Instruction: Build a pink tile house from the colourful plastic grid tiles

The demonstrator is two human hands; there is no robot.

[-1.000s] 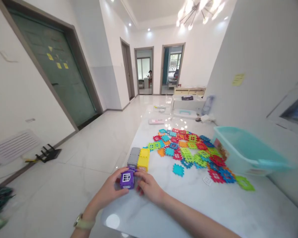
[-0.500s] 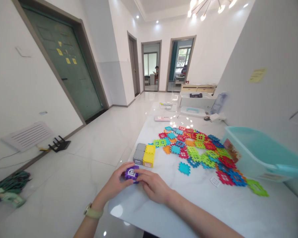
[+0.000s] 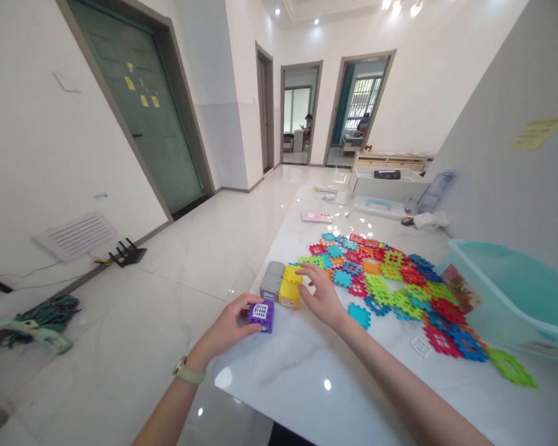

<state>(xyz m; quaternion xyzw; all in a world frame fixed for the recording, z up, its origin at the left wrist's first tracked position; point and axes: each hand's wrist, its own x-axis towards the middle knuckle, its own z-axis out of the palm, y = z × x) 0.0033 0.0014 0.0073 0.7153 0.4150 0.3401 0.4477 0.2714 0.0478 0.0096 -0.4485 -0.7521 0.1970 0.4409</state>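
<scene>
My left hand (image 3: 235, 323) is closed around the left side of a purple block (image 3: 266, 322), built from interlocking panels with a white window piece on top, at the table's left edge. Just behind it stand a grey block (image 3: 272, 282) and a yellow block (image 3: 289, 294), side by side and touching. My right hand (image 3: 320, 294) is raised beside the yellow block, fingers apart, with nothing visible in it; its fingertips are close to the yellow top, and I cannot tell whether they touch it. A loose white window piece (image 3: 421, 346) lies further right.
Loose interlocking panels (image 3: 376, 288) in several colours spread over the middle and right of the white table (image 3: 325, 371). A teal plastic bin (image 3: 502, 297) stands at the right. Farther back are a pink box (image 3: 317, 217) and a clear lidded container (image 3: 379, 205).
My right hand has left the purple block and moved away, up to the yellow block. My left hand still holds the purple block. The whole view has shifted slightly.
</scene>
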